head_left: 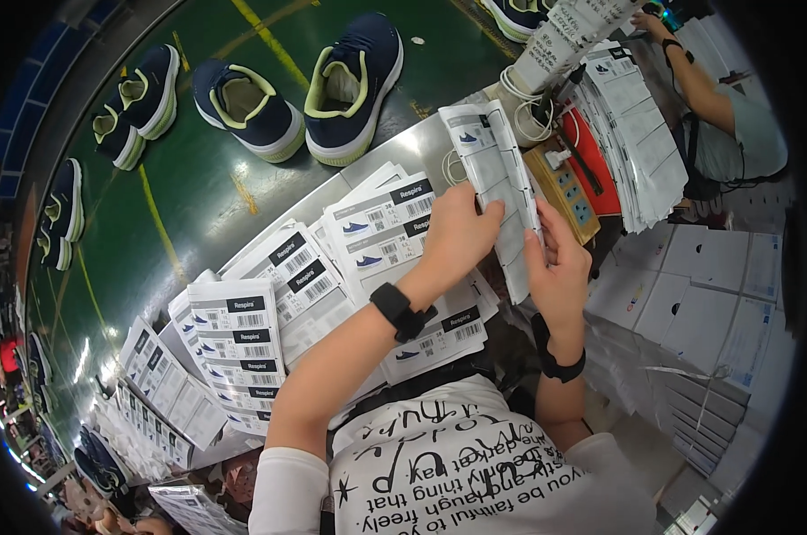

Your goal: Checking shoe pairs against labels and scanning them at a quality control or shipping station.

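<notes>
A folded sheaf of printed shoe labels (pixel 499 183) stands tilted in front of me, a small shoe picture near its top. My left hand (pixel 461 230) is closed on its left edge, and the fingers of my right hand (pixel 559 267) pinch the lower right edge. Under my left forearm, more label sheets (pixel 381 234) lie spread in overlapping piles on the metal ledge (pixel 412 147). Another label stack (pixel 234 348) sits farther left. Each wrist wears a black band.
Navy sneakers with lime lining (pixel 354 89) stand on the green conveyor belt (pixel 198 192) beyond the ledge. To the right are a power strip (pixel 564 192), loose cables and a thick label stack (pixel 630 134). White boxes (pixel 688 303) are piled lower right. Another person's arm (pixel 702 89) shows at upper right.
</notes>
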Demonstrator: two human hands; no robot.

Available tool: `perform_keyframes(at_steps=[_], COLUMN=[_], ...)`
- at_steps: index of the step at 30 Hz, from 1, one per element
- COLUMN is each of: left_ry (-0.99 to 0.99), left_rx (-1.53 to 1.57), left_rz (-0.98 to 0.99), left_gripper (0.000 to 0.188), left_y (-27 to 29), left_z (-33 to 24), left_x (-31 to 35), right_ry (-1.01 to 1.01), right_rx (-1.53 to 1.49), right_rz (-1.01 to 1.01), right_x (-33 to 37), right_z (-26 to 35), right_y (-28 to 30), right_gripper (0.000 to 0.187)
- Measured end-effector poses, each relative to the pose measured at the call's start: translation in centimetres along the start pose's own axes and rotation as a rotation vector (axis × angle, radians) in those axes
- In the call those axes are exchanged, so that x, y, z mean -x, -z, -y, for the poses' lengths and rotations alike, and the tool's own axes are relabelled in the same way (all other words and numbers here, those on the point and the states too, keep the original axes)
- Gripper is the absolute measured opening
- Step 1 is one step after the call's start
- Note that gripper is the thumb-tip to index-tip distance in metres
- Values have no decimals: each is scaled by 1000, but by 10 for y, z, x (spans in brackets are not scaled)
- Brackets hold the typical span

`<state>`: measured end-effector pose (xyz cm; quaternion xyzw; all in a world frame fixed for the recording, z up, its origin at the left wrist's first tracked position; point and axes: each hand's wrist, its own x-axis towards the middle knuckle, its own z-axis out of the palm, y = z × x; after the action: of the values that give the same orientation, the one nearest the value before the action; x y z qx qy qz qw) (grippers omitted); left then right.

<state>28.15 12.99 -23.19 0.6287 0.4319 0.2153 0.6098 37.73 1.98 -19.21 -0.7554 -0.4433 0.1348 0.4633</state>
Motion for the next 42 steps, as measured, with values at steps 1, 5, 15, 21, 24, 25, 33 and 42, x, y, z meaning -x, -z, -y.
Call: perform_keyframes(at_steps=[1, 5, 15, 21, 24, 25, 33, 42], left_ry=[-2, -108, -528, -517, -600, -639, -106, -53], left_rx=[-1, 139, -111, -77, -113, -96, 33, 18], left_rz=[7, -121, -30, -7, 61, 87, 441, 175], left_gripper=[29, 29, 29, 27, 26, 26, 43, 49], left_y=[5, 65, 98, 96, 96, 94, 62, 28], left_z=[-4, -23, -28, -35, -46, -50, -67, -9], left_x=[6, 59, 129, 136, 129, 125, 87, 38], right_ry=[-26, 269, 778, 755, 740, 741, 22, 23], right_rx=[32, 327, -59, -29, -14, 0, -87, -183], right_rz=[17, 191, 61, 65, 64, 56, -420, -1021], right_x=[1, 0, -10, -7, -10, -11, -18, -13], right_z=[2, -5, 137, 145, 143, 140, 81, 24], right_y=[0, -8, -54, -36, -18, -13, 46, 111], right_gripper=[35, 35, 23, 13, 11, 11, 6, 14])
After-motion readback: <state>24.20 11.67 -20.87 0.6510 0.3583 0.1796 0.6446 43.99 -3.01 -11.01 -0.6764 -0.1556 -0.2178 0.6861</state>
